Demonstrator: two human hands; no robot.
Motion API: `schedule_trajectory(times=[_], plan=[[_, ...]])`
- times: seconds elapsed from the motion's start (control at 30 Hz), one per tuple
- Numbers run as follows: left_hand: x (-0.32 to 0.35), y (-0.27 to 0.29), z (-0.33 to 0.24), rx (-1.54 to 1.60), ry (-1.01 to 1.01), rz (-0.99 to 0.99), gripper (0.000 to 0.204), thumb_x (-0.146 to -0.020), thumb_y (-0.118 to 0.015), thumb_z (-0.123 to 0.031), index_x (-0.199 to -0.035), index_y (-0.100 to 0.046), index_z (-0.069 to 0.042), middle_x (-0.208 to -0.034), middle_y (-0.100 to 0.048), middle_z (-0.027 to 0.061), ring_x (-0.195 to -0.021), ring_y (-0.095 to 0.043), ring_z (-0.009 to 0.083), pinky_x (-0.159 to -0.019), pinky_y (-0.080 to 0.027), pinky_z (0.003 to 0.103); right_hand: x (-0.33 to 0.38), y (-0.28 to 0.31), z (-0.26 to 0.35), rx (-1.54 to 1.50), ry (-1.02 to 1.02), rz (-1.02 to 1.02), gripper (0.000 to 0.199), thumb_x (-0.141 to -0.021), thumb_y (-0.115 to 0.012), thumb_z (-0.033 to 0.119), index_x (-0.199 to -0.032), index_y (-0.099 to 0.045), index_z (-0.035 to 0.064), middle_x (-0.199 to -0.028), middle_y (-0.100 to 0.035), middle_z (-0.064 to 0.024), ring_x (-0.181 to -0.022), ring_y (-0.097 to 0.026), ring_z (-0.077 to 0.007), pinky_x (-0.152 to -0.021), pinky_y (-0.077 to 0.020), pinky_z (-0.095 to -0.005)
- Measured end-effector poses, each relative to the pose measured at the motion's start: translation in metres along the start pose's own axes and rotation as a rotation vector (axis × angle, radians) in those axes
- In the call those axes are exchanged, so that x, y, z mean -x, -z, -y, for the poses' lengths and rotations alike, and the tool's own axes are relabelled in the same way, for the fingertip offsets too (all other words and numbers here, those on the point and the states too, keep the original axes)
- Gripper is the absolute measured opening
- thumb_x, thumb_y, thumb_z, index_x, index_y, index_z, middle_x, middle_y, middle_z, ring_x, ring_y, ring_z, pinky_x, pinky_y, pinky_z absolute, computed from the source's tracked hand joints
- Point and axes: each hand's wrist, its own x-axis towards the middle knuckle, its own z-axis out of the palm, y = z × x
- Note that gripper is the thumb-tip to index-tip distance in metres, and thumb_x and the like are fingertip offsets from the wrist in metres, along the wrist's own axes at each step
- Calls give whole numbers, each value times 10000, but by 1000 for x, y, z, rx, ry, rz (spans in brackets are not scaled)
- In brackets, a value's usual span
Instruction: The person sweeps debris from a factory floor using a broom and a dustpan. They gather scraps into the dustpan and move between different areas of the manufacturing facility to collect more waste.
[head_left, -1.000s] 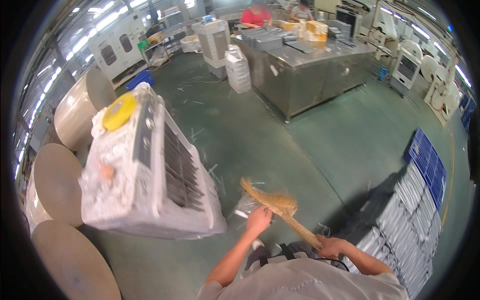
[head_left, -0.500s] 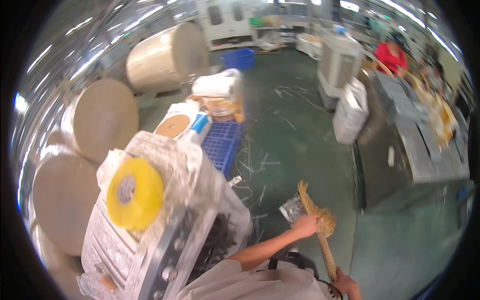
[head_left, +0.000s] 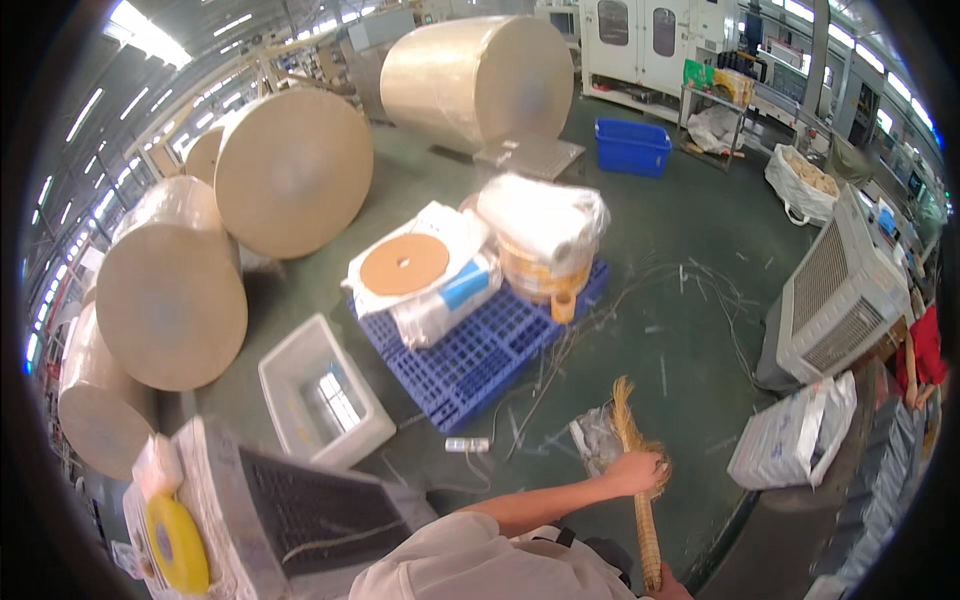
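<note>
My left hand [head_left: 636, 473] is closed around a straw-coloured braided bundle [head_left: 648, 535], just below its frayed upper end. Lower down, at the bottom edge of the view, my right hand [head_left: 670, 586] wraps the same bundle; only part of this hand shows. The bundle stands nearly upright, and loose fibres stick out around my left fingers. A crumpled clear plastic bag [head_left: 597, 440] hangs or lies just left of the bundle, by my left hand; whether that hand also holds it, I cannot tell.
Ahead is a blue pallet [head_left: 440, 390] loaded with white packages, with a white tub [head_left: 325, 400] beside it. A grey cabinet with yellow tape [head_left: 178, 545] stands left. Large paper rolls [head_left: 295, 175] lie beyond. A white sack [head_left: 795, 430] and an air cooler [head_left: 835, 290] stand right.
My view has swung left, bringing the pallet, white tub and paper rolls further into sight. Both hands keep their hold on the braided bundle, and the plastic bag stays beside my left hand.
</note>
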Motion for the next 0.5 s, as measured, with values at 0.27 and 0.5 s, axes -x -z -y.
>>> schedule_trajectory(times=[0.27,0.5], plan=[[-435,156,32,-112,147,-118,412,-903,-449,-353,-922,-633,15,-871,-645,220,-851,-613,393,-740,-479,452,-323,368,96,41,215,-63,757,-685,-648,291,-1345,-312,136,-896,-643,-186,-785,-624,-345,-677,-490,-420],[-785,284,32,32,244,-308,424,-899,-467,-381,-906,-618,16,-837,-610,276,-842,-573,456,-730,-452,467,-444,754,280,293,156,-7,841,-724,-597,293,-1436,-180,132,-925,-634,-197,-809,-633,-330,-679,-498,-408]])
